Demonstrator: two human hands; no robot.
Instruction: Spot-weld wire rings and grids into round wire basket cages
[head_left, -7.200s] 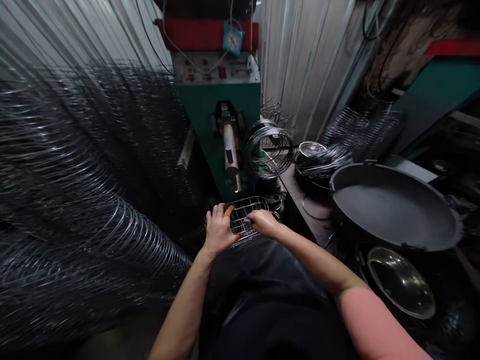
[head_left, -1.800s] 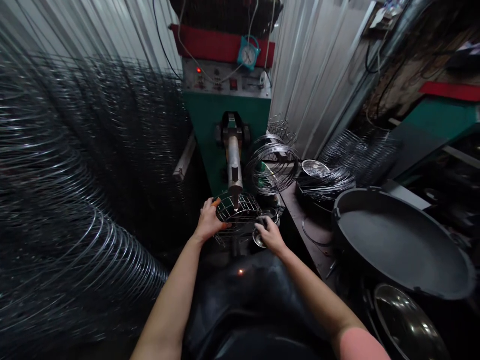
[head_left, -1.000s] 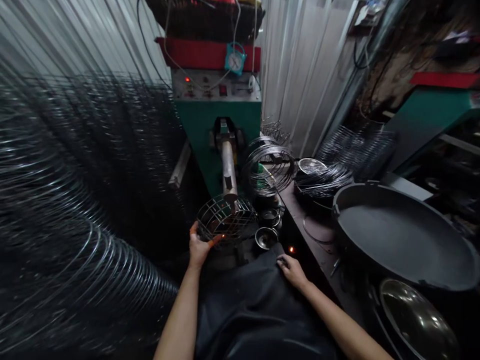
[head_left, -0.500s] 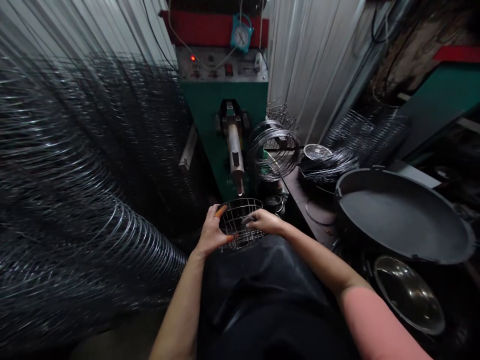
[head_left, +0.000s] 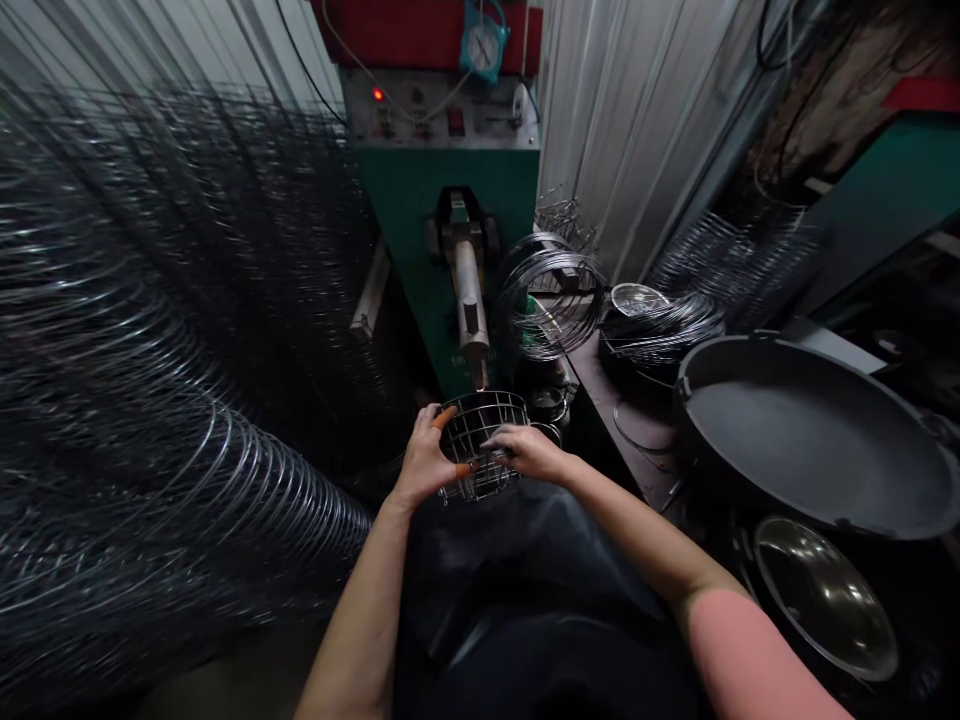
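Note:
A round wire basket of open metal mesh sits just in front of my body, below the tip of a green machine's metal arm. My left hand is at its left side, with orange covers on thumb and one finger. The thumb crosses the near side while the fingers wrap the left rim, so the hand grips the basket. My right hand, with greyish fingertips, is closed in a pinch over the basket's near right part. What lies between those fingers is hidden. A dark apron covers my lap behind the basket.
Tall stacks of wire rings fill the left. Right of the machine hangs a wire coil. Farther right are a wide dark pan, a shiny bowl and a bundle of wire rings.
The view has shifted slightly, so the machine sits higher. My left thumb and right fingers are closer together at the basket's near side. My left hand keeps its hold.

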